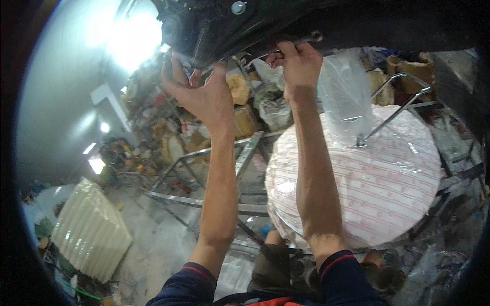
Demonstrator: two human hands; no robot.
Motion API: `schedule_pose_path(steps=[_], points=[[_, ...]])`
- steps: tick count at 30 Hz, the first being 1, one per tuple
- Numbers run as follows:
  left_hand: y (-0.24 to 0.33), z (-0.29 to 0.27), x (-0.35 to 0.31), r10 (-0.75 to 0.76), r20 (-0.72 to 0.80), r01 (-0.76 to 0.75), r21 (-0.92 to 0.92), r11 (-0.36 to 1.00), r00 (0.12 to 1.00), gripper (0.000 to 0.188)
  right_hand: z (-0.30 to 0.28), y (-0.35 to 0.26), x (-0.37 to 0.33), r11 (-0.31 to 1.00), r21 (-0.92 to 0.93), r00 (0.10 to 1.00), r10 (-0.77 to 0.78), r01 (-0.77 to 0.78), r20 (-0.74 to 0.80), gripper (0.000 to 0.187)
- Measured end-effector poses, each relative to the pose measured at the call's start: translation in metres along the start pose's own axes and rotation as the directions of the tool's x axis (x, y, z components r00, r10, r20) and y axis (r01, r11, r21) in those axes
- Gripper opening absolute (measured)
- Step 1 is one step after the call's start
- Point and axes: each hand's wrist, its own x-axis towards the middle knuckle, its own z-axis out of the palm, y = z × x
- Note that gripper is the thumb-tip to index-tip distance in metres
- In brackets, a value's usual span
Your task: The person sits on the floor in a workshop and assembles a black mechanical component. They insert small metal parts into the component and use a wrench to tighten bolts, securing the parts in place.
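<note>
Overhead is a large dark machine part, with a coil spring hanging on its underside. My left hand is raised to the spring's lower end. Its thumb and fingers curl round that spot, and what they grip there cannot be made out. My right hand is closed on a slim metal wrench, whose rounded end sticks out past my fingers at the right. Toward the left the wrench runs along the dark part's lower edge, where its other end is hard to see.
Below my right forearm stands a large round piece wrapped in pink-striped plastic, with a bent chrome rod and a clear plastic bag above it. A metal frame stands in the middle. Ribbed cream panels lie at left; cluttered boxes lie behind.
</note>
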Motion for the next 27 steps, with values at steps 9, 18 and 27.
schedule_pose_path(steps=[9,18,27], points=[[-0.032,0.016,-0.045,-0.211,0.134,0.243,-0.305,0.921,0.968,0.027,-0.059,-0.077,-0.038,0.621,-0.783,0.923,0.282,0.032,0.261,0.02],[-0.09,0.082,-0.022,-0.332,0.652,0.208,-0.608,-0.766,0.682,0.014,-0.081,-0.132,-0.107,0.722,-0.657,0.911,0.391,-0.218,0.127,0.031],[-0.094,0.095,-0.017,-0.168,0.486,0.185,-0.596,-0.781,0.857,0.033,-0.072,-0.128,-0.113,0.641,-0.767,0.961,0.232,-0.032,0.153,0.015]])
